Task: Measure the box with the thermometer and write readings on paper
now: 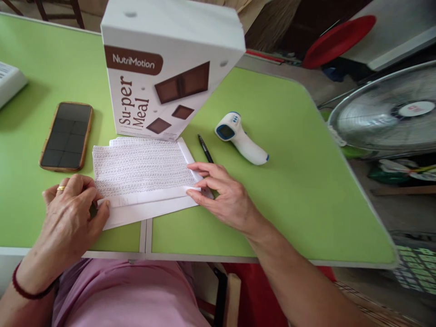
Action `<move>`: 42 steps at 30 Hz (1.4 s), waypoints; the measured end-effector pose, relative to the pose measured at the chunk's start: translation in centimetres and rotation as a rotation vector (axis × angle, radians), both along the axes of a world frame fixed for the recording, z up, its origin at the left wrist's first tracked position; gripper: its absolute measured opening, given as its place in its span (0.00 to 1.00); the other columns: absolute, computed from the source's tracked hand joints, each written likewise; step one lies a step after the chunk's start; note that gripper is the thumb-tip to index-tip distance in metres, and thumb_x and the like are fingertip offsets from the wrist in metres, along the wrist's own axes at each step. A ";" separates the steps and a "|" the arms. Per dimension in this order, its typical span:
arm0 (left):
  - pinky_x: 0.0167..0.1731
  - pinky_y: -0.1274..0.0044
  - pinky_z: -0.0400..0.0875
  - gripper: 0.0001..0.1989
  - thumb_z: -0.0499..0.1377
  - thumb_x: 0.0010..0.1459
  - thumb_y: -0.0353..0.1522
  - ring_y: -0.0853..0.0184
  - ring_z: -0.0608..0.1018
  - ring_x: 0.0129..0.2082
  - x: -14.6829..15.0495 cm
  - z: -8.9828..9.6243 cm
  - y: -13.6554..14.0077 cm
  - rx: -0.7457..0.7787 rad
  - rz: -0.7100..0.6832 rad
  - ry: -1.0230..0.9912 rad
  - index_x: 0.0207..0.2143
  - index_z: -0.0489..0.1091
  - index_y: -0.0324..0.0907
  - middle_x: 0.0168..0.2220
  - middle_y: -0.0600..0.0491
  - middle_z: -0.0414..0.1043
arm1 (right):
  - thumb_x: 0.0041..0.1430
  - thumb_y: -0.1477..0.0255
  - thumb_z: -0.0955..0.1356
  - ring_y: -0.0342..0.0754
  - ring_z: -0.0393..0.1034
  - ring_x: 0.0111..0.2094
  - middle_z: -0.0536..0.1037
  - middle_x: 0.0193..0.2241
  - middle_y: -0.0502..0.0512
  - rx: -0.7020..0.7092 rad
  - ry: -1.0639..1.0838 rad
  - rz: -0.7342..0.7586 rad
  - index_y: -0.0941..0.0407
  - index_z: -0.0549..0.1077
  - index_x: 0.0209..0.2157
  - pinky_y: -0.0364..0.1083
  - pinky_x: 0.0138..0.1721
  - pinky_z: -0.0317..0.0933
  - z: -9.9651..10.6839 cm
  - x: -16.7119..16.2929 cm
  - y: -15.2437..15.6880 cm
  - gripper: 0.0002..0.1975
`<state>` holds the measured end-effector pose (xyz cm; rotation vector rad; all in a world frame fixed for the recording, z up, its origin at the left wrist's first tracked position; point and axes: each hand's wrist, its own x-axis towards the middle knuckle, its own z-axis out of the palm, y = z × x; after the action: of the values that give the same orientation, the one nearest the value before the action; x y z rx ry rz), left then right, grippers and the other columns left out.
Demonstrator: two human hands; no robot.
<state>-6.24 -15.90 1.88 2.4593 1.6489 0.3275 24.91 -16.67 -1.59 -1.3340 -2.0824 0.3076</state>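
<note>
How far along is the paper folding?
Done: the printed sheet lies on the green table with its bottom edge turned up into a plain white strip. In hand: the left hand presses the sheet's left end, and the right hand pinches the fold at the right end. Left: most of the sheet is still flat. The pen, phone and thermometer lie untouched.
</note>
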 end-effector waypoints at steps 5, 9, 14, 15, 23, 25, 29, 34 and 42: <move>0.44 0.52 0.63 0.07 0.51 0.62 0.32 0.49 0.72 0.44 0.5 -0.3 -0.1 0.078 -0.012 0.038 0.36 0.68 0.40 0.45 0.40 0.67 | 0.61 0.76 0.69 0.56 0.70 0.53 0.73 0.51 0.63 0.092 -0.075 -0.002 0.55 0.71 0.47 0.59 0.53 0.71 -0.1 -0.2 -0.2 0.12; 0.58 0.40 0.46 0.37 0.52 0.55 0.16 0.42 0.58 0.65 0.8 -0.1 0.1 0.212 -0.246 0.049 0.63 0.57 0.55 0.66 0.41 0.48 | 0.61 0.85 0.65 0.58 0.58 0.63 0.60 0.61 0.61 0.281 -0.218 0.128 0.47 0.65 0.59 0.62 0.59 0.65 0.1 -1.1 -0.2 0.28; 0.58 0.37 0.42 0.50 0.47 0.47 0.10 0.42 0.47 0.70 1.2 0.5 0.8 0.204 -0.537 0.141 0.66 0.52 0.61 0.72 0.48 0.35 | 0.63 0.83 0.65 0.57 0.50 0.66 0.55 0.63 0.57 0.286 -0.364 0.230 0.40 0.60 0.63 0.64 0.63 0.62 0.7 -2.2 -0.5 0.33; 0.58 0.37 0.42 0.48 0.47 0.48 0.10 0.42 0.48 0.70 1.3 0.6 0.9 0.197 -0.552 0.140 0.65 0.53 0.60 0.72 0.49 0.36 | 0.64 0.82 0.65 0.57 0.51 0.66 0.56 0.63 0.57 0.276 -0.382 0.240 0.40 0.60 0.63 0.65 0.63 0.61 0.8 -2.3 -0.5 0.32; 0.57 0.36 0.42 0.44 0.49 0.50 0.11 0.41 0.50 0.70 1.4 0.1 0.7 0.241 -0.538 0.109 0.64 0.57 0.57 0.72 0.46 0.38 | 0.64 0.80 0.66 0.58 0.51 0.66 0.59 0.64 0.59 0.272 -0.450 0.256 0.44 0.67 0.60 0.66 0.64 0.57 1.0 -2.3 -0.8 0.26; 0.57 0.35 0.43 0.43 0.49 0.51 0.12 0.40 0.51 0.69 1.3 0.1 0.8 0.246 -0.542 0.120 0.64 0.57 0.57 0.72 0.46 0.38 | 0.64 0.79 0.66 0.58 0.52 0.66 0.59 0.63 0.59 0.285 -0.467 0.247 0.43 0.66 0.60 0.66 0.64 0.57 0.9 -2.3 -0.8 0.26; 0.56 0.35 0.43 0.42 0.47 0.52 0.13 0.39 0.54 0.68 1.2 0.1 0.9 0.252 -0.550 0.101 0.65 0.57 0.57 0.72 0.45 0.38 | 0.64 0.81 0.66 0.59 0.53 0.66 0.59 0.64 0.61 0.282 -0.518 0.252 0.43 0.63 0.63 0.67 0.64 0.56 0.9 -2.3 -0.9 0.30; 0.58 0.35 0.38 0.41 0.50 0.51 0.14 0.39 0.53 0.69 1.1 -0.2 0.9 0.242 -0.548 0.072 0.63 0.60 0.57 0.72 0.47 0.39 | 0.65 0.79 0.66 0.58 0.52 0.67 0.60 0.65 0.57 0.245 -0.520 0.263 0.42 0.66 0.61 0.67 0.65 0.53 1.1 -2.1 -1.0 0.26; 0.59 0.36 0.37 0.41 0.46 0.52 0.12 0.42 0.50 0.70 0.3 -0.1 0.5 0.218 -0.529 0.085 0.62 0.61 0.56 0.73 0.49 0.37 | 0.64 0.81 0.66 0.59 0.53 0.66 0.58 0.66 0.56 0.247 -0.491 0.245 0.43 0.69 0.57 0.69 0.65 0.51 0.9 -1.7 -1.1 0.24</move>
<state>-5.95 -15.41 1.76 2.9813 0.9644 0.3419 23.22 -17.77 -0.71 -1.0807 -2.5955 -0.1963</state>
